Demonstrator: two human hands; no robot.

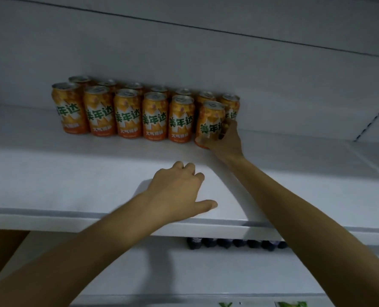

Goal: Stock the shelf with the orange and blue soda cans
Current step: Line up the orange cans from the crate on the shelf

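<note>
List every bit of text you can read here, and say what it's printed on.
"美年达": green characters on the front-row orange cans, partly covered on the can the right hand grips.
Small white line under it: too blurred to read.
Dark bottles lower down: labels unreadable.

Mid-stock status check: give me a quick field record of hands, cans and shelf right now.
front row: five orange cans upright
back row: orange cans, partly hidden
right hand: grips sixth can at front row's right end
left hand: rests on shelf, holds nothing
blue cans: none visible on this shelf
</note>
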